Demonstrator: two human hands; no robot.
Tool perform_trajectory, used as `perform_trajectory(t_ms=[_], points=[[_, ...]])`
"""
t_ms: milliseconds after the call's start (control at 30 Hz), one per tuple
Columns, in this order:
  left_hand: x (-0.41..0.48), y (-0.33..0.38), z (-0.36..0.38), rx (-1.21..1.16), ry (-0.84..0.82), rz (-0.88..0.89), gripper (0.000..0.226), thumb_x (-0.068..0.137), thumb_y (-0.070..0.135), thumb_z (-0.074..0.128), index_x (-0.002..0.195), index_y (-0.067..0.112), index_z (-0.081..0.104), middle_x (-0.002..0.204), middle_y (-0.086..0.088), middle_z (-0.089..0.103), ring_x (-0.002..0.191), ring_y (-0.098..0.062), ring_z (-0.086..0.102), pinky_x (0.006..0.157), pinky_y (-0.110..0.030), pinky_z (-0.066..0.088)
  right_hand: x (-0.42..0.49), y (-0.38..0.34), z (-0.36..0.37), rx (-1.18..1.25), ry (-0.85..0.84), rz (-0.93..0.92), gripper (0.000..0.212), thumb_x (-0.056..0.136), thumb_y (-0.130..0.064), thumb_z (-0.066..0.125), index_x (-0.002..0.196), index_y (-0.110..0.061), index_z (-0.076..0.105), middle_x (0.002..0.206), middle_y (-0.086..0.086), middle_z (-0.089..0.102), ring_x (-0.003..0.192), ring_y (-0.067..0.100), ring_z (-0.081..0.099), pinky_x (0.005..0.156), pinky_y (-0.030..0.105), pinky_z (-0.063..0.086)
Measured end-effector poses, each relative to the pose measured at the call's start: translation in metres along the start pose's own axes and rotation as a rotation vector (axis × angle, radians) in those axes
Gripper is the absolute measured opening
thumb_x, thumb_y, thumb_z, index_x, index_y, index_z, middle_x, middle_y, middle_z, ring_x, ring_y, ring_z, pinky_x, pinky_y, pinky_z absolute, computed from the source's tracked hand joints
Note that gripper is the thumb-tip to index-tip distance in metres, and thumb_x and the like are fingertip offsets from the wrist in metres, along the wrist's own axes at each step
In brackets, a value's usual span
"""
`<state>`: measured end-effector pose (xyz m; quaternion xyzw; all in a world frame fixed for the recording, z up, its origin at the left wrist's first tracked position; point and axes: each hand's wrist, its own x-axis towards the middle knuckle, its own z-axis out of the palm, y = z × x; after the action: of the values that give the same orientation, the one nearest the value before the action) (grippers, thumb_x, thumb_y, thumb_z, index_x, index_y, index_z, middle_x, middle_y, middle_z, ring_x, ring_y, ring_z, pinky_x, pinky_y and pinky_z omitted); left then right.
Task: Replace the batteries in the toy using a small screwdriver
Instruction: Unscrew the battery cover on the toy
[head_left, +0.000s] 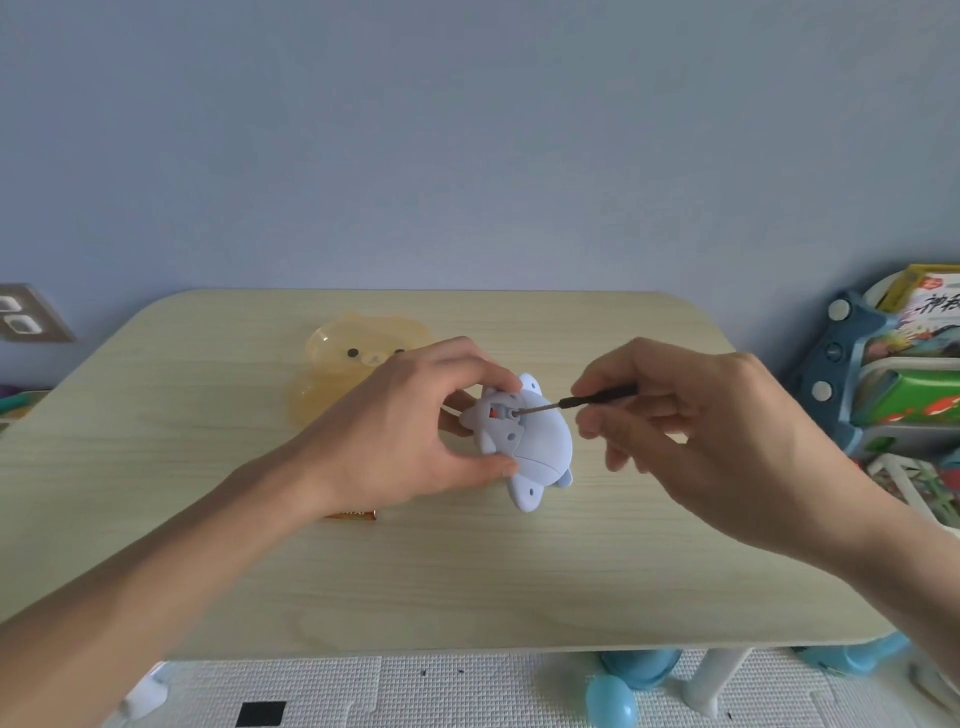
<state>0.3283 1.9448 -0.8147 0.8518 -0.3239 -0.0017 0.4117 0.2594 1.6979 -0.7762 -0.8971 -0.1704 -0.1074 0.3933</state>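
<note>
A pale blue plastic toy (535, 447) with flipper-like limbs is held belly-up just above the wooden table (467, 571). My left hand (415, 431) grips it from the left, thumb below and fingers over the top. My right hand (691, 431) pinches a small black-handled screwdriver (582, 402), whose thin metal tip rests in the toy's underside beside a small opening that shows something red. A battery (358, 515) with an orange label lies on the table, mostly hidden under my left wrist.
A translucent yellow bear-shaped container (343, 364) lies on the table behind my left hand. A toy shelf (883, 395) with books and boxes stands at the right. Blue plastic balls (613, 706) lie on the white floor mat below the table's front edge.
</note>
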Motion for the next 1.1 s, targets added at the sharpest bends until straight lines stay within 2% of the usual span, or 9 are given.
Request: perform_trajectory(t_ms=[100,167,267,433,600,667,767,933,1100], points=[[0.0,0.0,0.0,0.003,0.005,0.004,0.052,0.076,0.033,0.093,0.123,0.027,0.073,0.117,0.016,0.066,0.102,-0.006,0.074,0.085,-0.025,0.062,-0.001,0.001,0.001,-0.025,-0.002,0.015,0.016,0.096,-0.01,0.062,0.096,-0.021,0.073,0.08,-0.011,0.078,0.067,0.009,0.076,0.061,0.03,0.06],[0.0,0.001,0.001,0.001,-0.002,0.005,0.052,0.076,0.031,0.094,0.123,0.027,0.073,0.118,0.017,0.066,0.103,-0.006,0.073,0.086,-0.024,0.062,0.001,0.0,0.001,-0.088,0.014,0.02,0.017,0.097,-0.022,0.06,0.087,-0.021,0.073,0.072,-0.014,0.076,0.059,0.01,0.074,0.056,0.033,0.058],[-0.001,0.0,0.002,-0.003,-0.003,-0.001,0.053,0.076,0.029,0.095,0.124,0.026,0.073,0.119,0.018,0.066,0.103,-0.006,0.073,0.086,-0.024,0.062,0.004,-0.001,0.003,-0.179,0.026,0.011,0.031,0.096,-0.038,0.058,0.071,-0.023,0.07,0.06,-0.014,0.072,0.049,0.014,0.067,0.054,0.037,0.054],[-0.002,-0.004,0.002,-0.04,0.004,-0.024,0.055,0.075,0.03,0.096,0.125,0.028,0.073,0.119,0.018,0.067,0.103,-0.005,0.074,0.085,-0.02,0.062,0.009,0.016,-0.01,-0.139,0.053,0.064,0.027,0.098,-0.034,0.06,0.076,-0.024,0.072,0.065,-0.016,0.074,0.051,0.011,0.071,0.058,0.032,0.058],[-0.003,-0.011,0.003,-0.094,0.021,-0.056,0.057,0.074,0.025,0.096,0.125,0.024,0.073,0.119,0.013,0.068,0.102,-0.007,0.077,0.085,-0.021,0.062,0.012,0.072,-0.009,-0.199,0.193,0.223,0.02,0.097,-0.028,0.068,0.078,-0.028,0.076,0.068,-0.013,0.077,0.062,-0.002,0.072,0.069,0.022,0.06],[-0.004,-0.012,0.004,-0.119,0.02,-0.065,0.056,0.074,0.021,0.096,0.125,0.023,0.073,0.119,0.012,0.069,0.101,-0.009,0.077,0.084,-0.023,0.063,0.007,0.085,0.0,-0.265,0.156,0.25,0.016,0.095,-0.027,0.071,0.081,-0.031,0.077,0.07,-0.017,0.075,0.07,-0.013,0.067,0.067,0.006,0.05],[-0.005,-0.013,0.006,-0.135,0.012,-0.071,0.055,0.074,0.019,0.096,0.124,0.024,0.074,0.118,0.011,0.069,0.1,-0.011,0.077,0.083,-0.022,0.063,0.003,0.089,0.007,-0.313,0.095,0.268,0.01,0.094,-0.024,0.073,0.088,-0.026,0.08,0.081,-0.019,0.072,0.08,-0.022,0.056,0.07,-0.004,0.038],[-0.005,-0.014,0.006,-0.159,0.004,-0.083,0.055,0.074,0.021,0.096,0.123,0.026,0.073,0.118,0.012,0.068,0.1,-0.013,0.077,0.083,-0.023,0.063,0.001,0.097,0.009,-0.41,0.051,0.242,0.006,0.091,-0.031,0.076,0.093,-0.031,0.082,0.102,-0.016,0.073,0.091,0.003,0.055,0.079,-0.007,0.03],[-0.005,-0.014,0.007,-0.157,0.001,-0.083,0.055,0.074,0.021,0.096,0.124,0.025,0.074,0.118,0.012,0.068,0.1,-0.013,0.078,0.084,-0.025,0.063,0.001,0.1,0.006,-0.394,0.003,0.245,0.01,0.092,-0.033,0.075,0.098,-0.031,0.082,0.108,-0.016,0.073,0.095,0.007,0.056,0.078,-0.003,0.034]])
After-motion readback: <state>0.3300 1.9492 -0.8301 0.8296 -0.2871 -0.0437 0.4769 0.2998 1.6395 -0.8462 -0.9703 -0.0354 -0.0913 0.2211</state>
